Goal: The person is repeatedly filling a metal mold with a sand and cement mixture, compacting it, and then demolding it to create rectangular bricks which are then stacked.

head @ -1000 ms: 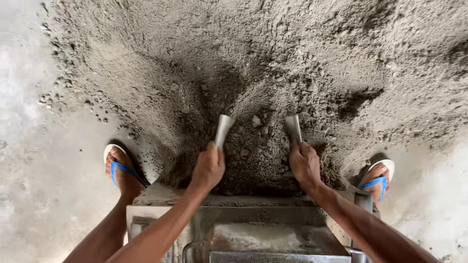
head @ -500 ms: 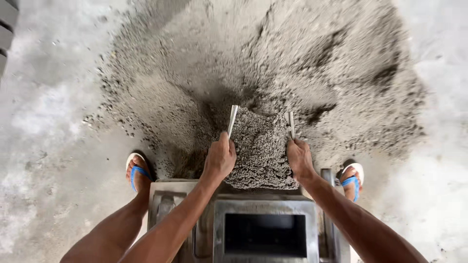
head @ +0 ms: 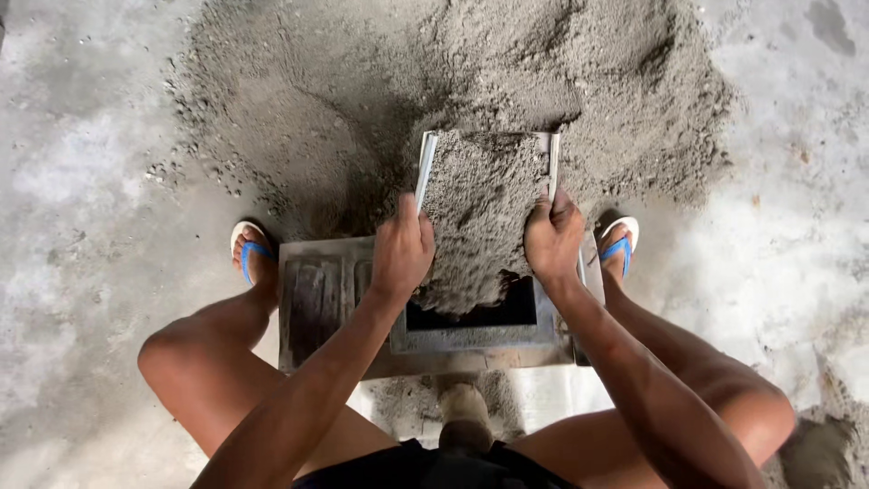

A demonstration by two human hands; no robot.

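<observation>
Concrete floor (head: pixel 81 226), metal scoop (head: pixel 484 199) heaped with grey mix between left hand (head: pixel 403 249) and right hand (head: pixel 554 237), both gripping its sides

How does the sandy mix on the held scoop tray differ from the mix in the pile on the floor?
The mix on the scoop tray is a compact load between the tray's metal side walls, lifted by the left hand and right hand; the floor pile spreads loose over the concrete. The tray's load spills off its near edge into the dark opening of the metal mould; the pile lies at rest. Both are the same grey, grainy material.
</observation>
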